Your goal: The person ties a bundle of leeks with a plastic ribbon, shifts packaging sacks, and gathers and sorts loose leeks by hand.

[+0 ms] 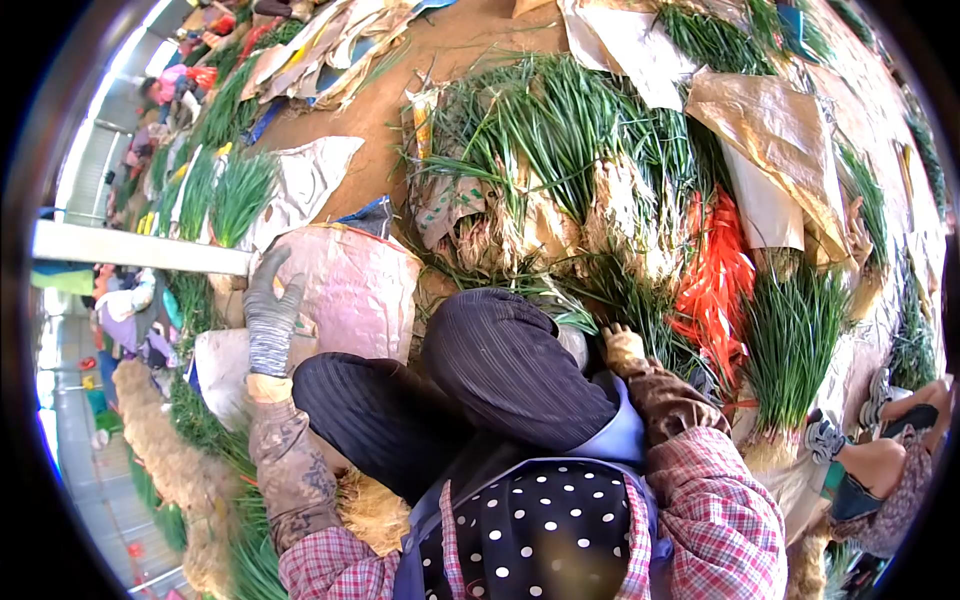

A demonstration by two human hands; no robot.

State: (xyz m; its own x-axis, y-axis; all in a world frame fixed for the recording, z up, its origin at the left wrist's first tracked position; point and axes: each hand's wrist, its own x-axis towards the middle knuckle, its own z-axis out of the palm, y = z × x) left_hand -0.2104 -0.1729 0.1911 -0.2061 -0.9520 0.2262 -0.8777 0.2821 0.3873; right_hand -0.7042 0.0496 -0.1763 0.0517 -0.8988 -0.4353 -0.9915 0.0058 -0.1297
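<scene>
My left hand (271, 318), in a grey glove, is raised at the end of a white post (145, 248). Its thumb and fingers are apart, and the fingertips seem to touch the post. My right hand (624, 347), in a worn tan glove, is low beside my bent knee, its short visible fingers stretched out at the edge of loose green chives (650, 310). Nothing shows in its grasp. Beyond my knees stands a wide row of chives (560, 140) with pale root ends towards me. A pink-white sack (350, 285) lies beside my left hand.
Red plastic ties (715, 280) hang in a heap to the right. A bunch of chives (795, 340) lies beyond them, near another person's legs (880, 470). Brown and white sheets (770, 150) cover greens at the upper right. Several people sit at far left.
</scene>
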